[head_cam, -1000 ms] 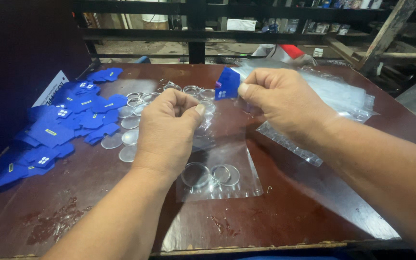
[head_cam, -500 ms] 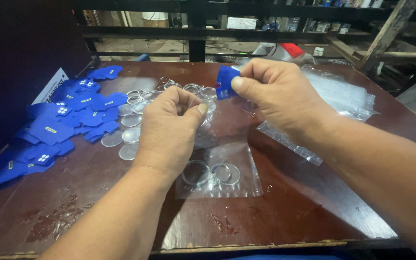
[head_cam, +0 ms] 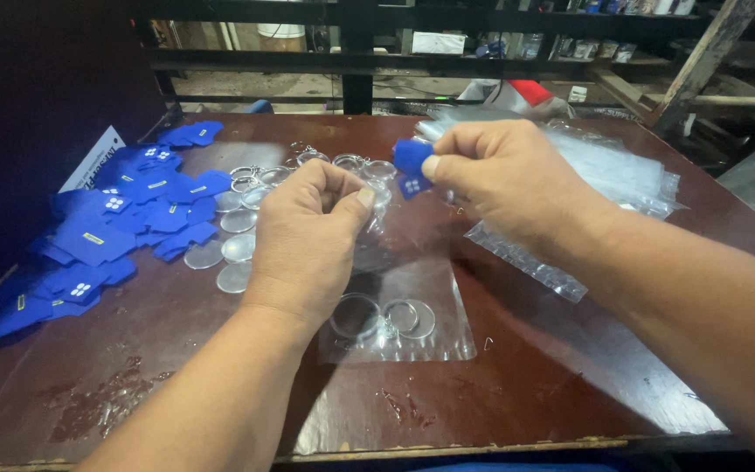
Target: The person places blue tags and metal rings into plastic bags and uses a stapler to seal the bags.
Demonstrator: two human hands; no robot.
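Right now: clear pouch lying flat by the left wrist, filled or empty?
Filled. The clear pouch lies flat on the table with round clear key-ring discs showing through it. Whether its mouth is sealed, cannot tell.

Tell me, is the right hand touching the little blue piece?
Touching. The head view shows the right hand pinching the blue piece between thumb and fingers.

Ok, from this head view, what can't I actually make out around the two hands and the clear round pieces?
- What the left hand pinches: head view, hidden behind its curled fingers; only a bit of clear plastic shows past the thumb.
- The small blue cloth piece in the right hand: partly covered by the fingertips, its white mark too small to make out.
- The stack of clear plastic bags: its near side hidden behind the right hand.
- The clear round discs: their count blurs together.
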